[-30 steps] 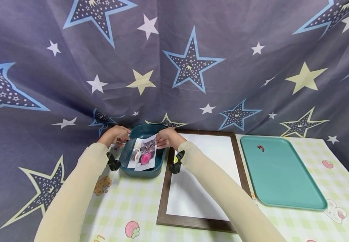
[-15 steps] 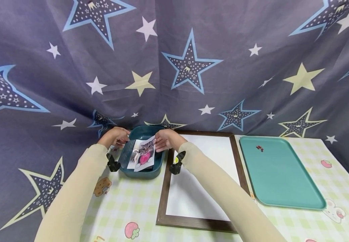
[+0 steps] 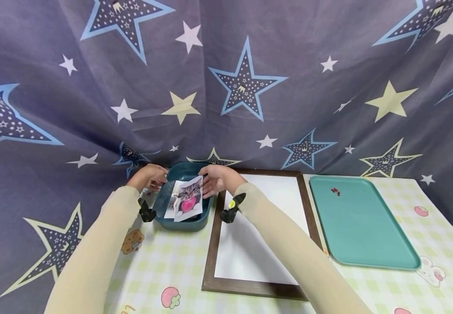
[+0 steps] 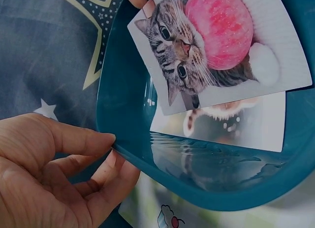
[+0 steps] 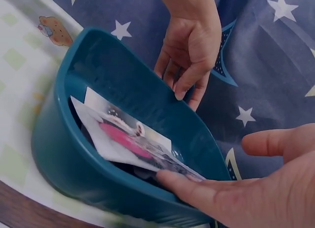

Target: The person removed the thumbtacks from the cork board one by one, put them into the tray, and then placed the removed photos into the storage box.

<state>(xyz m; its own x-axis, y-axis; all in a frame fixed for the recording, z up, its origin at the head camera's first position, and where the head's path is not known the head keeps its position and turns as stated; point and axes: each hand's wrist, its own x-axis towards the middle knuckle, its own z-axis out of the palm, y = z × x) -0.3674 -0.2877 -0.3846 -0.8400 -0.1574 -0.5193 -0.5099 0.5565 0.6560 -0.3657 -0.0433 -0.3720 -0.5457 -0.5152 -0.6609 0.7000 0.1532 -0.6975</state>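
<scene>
A dark teal plastic bin (image 3: 187, 226) stands at the back left of the table. My left hand (image 3: 149, 175) pinches its left rim between thumb and fingers, as the left wrist view shows. Inside lies a photo print of a cat with a pink ball (image 4: 197, 50), overlapping a second photo print (image 4: 236, 122). My right hand (image 3: 218, 179) is over the bin's right side, thumb spread from the fingers. One fingertip (image 5: 170, 179) touches or nearly touches the cat photo's edge; I cannot tell which. What lies under the prints is mostly hidden.
Right of the bin lies a white board with a brown frame (image 3: 214, 257), partly under my right forearm. Farther right is a green tray (image 3: 368, 222) with small red bits (image 3: 335, 192). A star-patterned curtain (image 3: 234, 144) hangs close behind.
My right thumb and fingers have spread apart at the cat photo's upper corner, and that hand has shifted slightly right. The print now lies in the bin. My left hand stays on the rim.
</scene>
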